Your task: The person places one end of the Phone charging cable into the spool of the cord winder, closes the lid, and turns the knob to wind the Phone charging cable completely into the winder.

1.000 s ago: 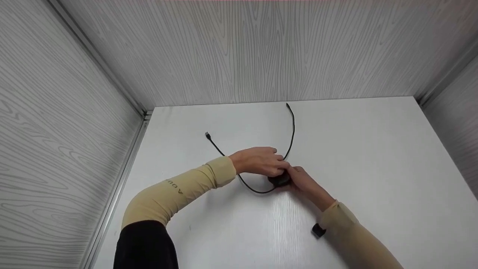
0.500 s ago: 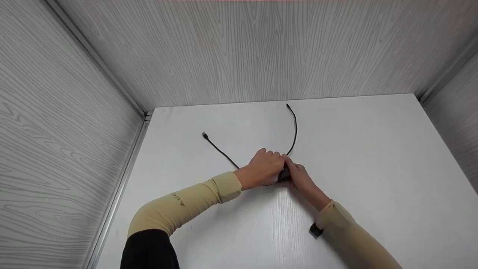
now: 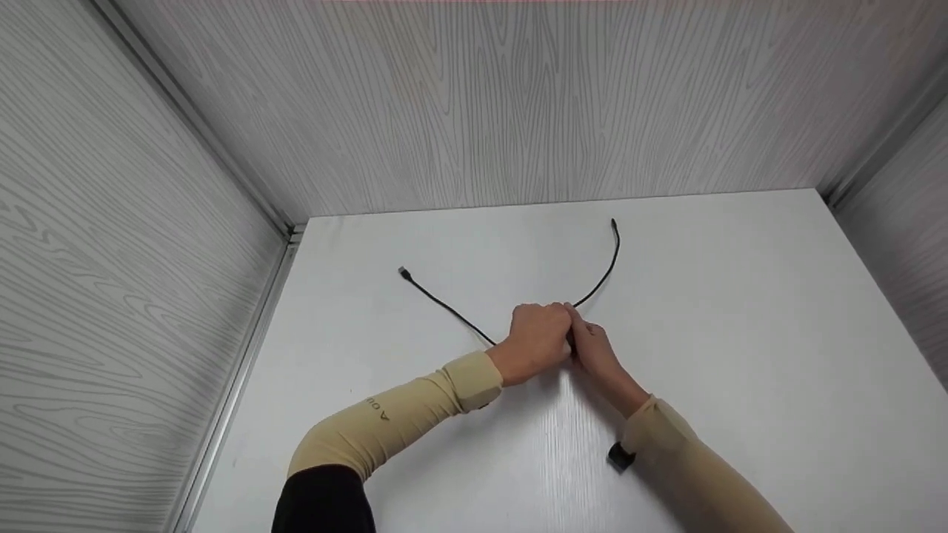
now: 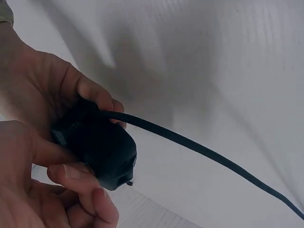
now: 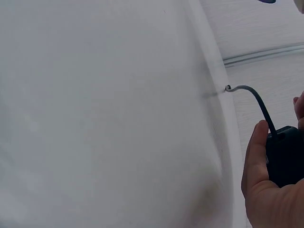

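A black boxy device [image 4: 102, 147] with a thin black cable [image 4: 204, 151] coming from it is held between the two hands. My right hand [image 3: 598, 361] grips one side of it, its fingers wrapped about the casing in the right wrist view. Curled fingers of my left hand [image 3: 539, 339] hold the near side, covering most of the device in the head view. One cable arm ends in a USB plug [image 3: 404, 273] at left. The other ends in a small connector [image 3: 614, 223] at the upper right.
Under the hands is a white tabletop [image 3: 726, 311]. A grey wood-grain panel [image 3: 474, 104] rises behind it, with side panels left and right. A small black block-like item [image 3: 621, 456] sits by the right sleeve cuff.
The left hand has turned over the device and moved slightly right and down, hiding more of it. The small connector end has swung right; the USB plug has shifted slightly left.
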A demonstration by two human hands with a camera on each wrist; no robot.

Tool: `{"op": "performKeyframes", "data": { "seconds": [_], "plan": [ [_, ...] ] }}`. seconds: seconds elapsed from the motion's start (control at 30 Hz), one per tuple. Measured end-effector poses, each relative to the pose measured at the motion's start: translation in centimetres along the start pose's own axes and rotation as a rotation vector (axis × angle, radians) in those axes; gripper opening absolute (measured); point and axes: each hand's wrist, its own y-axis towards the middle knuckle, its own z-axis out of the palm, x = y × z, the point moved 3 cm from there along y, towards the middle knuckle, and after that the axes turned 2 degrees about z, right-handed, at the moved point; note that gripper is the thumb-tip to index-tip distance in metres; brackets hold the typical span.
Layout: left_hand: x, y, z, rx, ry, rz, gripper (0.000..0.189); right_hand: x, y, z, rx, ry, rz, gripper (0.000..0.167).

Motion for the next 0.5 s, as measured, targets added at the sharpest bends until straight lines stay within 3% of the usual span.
{"op": "performKeyframes", "data": {
  "seconds": [0.17,0.27,0.37,0.5],
  "plan": [
    [1.1,0.0,-0.6,0.027,-0.035,0.043,0.021,-0.1,0.4,0.0,0.050,-0.071,0.003,0.060],
    [1.8,-0.4,-1.0,0.043,-0.060,0.111,0.025,-0.1,0.5,0.2,0.094,-0.100,-0.002,0.059],
    [2.7,-0.8,-1.5,0.044,0.020,0.259,0.025,-0.1,0.6,0.1,0.137,-0.104,0.000,0.055],
    [4.1,-1.5,-2.0,-0.041,0.267,0.579,0.016,0.2,0.7,-0.1,0.186,-0.121,-0.008,0.050]
  ]
}}
